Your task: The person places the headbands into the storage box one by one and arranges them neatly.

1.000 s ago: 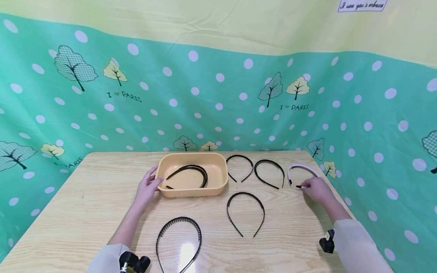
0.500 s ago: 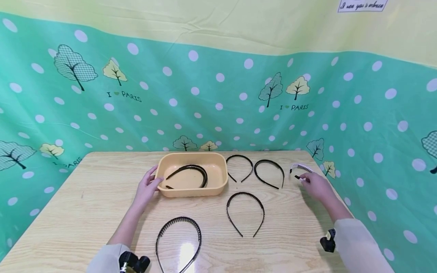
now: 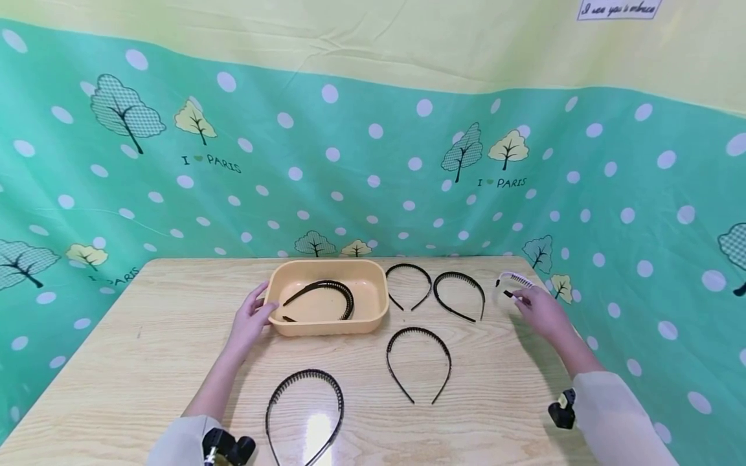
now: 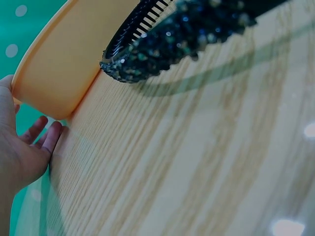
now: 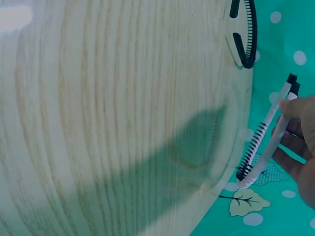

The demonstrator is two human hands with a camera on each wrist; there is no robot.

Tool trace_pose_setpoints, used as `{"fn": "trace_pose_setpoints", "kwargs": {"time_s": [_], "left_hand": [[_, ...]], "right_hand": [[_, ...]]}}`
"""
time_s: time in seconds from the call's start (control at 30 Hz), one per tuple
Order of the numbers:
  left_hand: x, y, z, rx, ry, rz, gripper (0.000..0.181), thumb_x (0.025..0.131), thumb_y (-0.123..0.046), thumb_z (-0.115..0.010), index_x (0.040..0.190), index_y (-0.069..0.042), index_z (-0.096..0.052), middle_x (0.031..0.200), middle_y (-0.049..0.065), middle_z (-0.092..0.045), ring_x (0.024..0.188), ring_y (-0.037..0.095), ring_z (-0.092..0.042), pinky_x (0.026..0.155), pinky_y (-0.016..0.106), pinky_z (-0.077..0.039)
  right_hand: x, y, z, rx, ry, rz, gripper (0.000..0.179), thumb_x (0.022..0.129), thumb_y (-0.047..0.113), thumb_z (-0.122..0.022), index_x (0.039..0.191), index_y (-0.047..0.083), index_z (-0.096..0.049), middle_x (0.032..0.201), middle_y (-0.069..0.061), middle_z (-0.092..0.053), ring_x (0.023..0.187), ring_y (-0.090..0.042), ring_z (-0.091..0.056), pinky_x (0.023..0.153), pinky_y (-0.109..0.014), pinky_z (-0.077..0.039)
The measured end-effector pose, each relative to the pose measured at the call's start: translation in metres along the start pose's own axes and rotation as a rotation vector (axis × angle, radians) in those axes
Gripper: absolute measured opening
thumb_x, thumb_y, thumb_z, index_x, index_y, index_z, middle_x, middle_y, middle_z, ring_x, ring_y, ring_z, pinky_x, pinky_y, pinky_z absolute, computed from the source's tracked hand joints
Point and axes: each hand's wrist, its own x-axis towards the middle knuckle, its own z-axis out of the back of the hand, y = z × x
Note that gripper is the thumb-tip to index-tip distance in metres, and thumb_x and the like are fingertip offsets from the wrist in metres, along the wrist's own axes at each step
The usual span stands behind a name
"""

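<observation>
At the far right of the table, my right hand [image 3: 543, 312] pinches one arm of a white headband [image 5: 261, 142] with dark comb teeth and black tips. The right wrist view shows this headband raised, its shadow falling on the wood. My left hand [image 3: 252, 317] holds the left end of a pale orange plastic basin [image 3: 326, 329], thumb at the rim and fingers along the outer wall. Inside the basin lie black toothed headbands [image 3: 335, 287]. In the left wrist view, a dark beaded headband [image 4: 162, 51] shows close up on the table.
Two black headbands, one beside the basin [image 3: 410, 266] and one further right [image 3: 460, 275], lie at the back of the wooden table [image 3: 146, 349]. Another black headband [image 3: 418, 330] lies mid-table, and a larger one [image 3: 305, 373] near the front. A green dotted curtain [image 3: 361, 162] hangs behind.
My right hand has lifted the white headband off the table, moving it slightly up and back. My left hand stays at the basin.
</observation>
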Motion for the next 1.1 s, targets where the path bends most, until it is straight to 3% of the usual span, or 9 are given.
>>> {"fn": "trace_pose_setpoints", "kwargs": {"time_s": [0.13, 0.27, 0.6, 0.87, 1.1], "left_hand": [[0.001, 0.001, 0.0, -0.003, 0.001, -0.003, 0.059, 0.095, -0.022, -0.053, 0.148, -0.022, -0.027, 0.133, 0.024, -0.047, 0.104, 0.019, -0.056, 0.073, 0.017, -0.052], [0.0, -0.001, 0.001, -0.011, 0.008, 0.007, 0.06, 0.095, -0.021, -0.052, 0.149, -0.022, -0.026, 0.134, 0.024, -0.046, 0.108, 0.023, -0.055, 0.073, 0.017, -0.052], [-0.013, -0.026, -0.001, -0.024, 0.028, 0.032, 0.059, 0.095, -0.015, -0.05, 0.148, -0.016, -0.026, 0.132, 0.027, -0.045, 0.112, 0.032, -0.052, 0.072, 0.016, -0.051], [0.001, -0.003, 0.001, -0.021, 0.025, 0.037, 0.06, 0.095, -0.019, -0.052, 0.149, -0.022, -0.026, 0.133, 0.023, -0.046, 0.098, 0.012, -0.056, 0.072, 0.016, -0.052], [0.003, 0.002, 0.002, -0.02, 0.027, 0.025, 0.06, 0.096, -0.02, -0.051, 0.149, -0.023, -0.024, 0.135, 0.024, -0.044, 0.107, 0.022, -0.054, 0.073, 0.016, -0.051]], "right_hand": [[0.003, 0.004, 0.002, -0.006, -0.021, 0.032, 0.027, 0.093, 0.012, -0.054, 0.111, -0.006, -0.063, 0.101, -0.025, -0.063, 0.09, -0.036, -0.061, 0.076, -0.05, -0.05], [0.006, 0.012, 0.005, -0.021, -0.031, 0.049, 0.026, 0.092, 0.013, -0.056, 0.111, -0.004, -0.064, 0.102, -0.024, -0.064, 0.089, -0.035, -0.061, 0.075, -0.049, -0.05], [0.008, 0.03, 0.007, -0.01, -0.029, 0.064, 0.028, 0.092, 0.012, -0.056, 0.113, -0.005, -0.062, 0.101, -0.023, -0.064, 0.083, -0.03, -0.061, 0.072, -0.046, -0.051], [0.011, 0.043, 0.004, -0.006, -0.036, 0.108, 0.028, 0.091, 0.01, -0.057, 0.112, -0.006, -0.062, 0.094, -0.019, -0.063, 0.078, -0.027, -0.059, 0.069, -0.044, -0.051], [0.016, 0.056, 0.002, -0.022, -0.073, 0.152, 0.024, 0.09, 0.009, -0.058, 0.108, -0.006, -0.064, 0.095, -0.019, -0.064, 0.084, -0.031, -0.061, 0.076, -0.047, -0.052]]}}
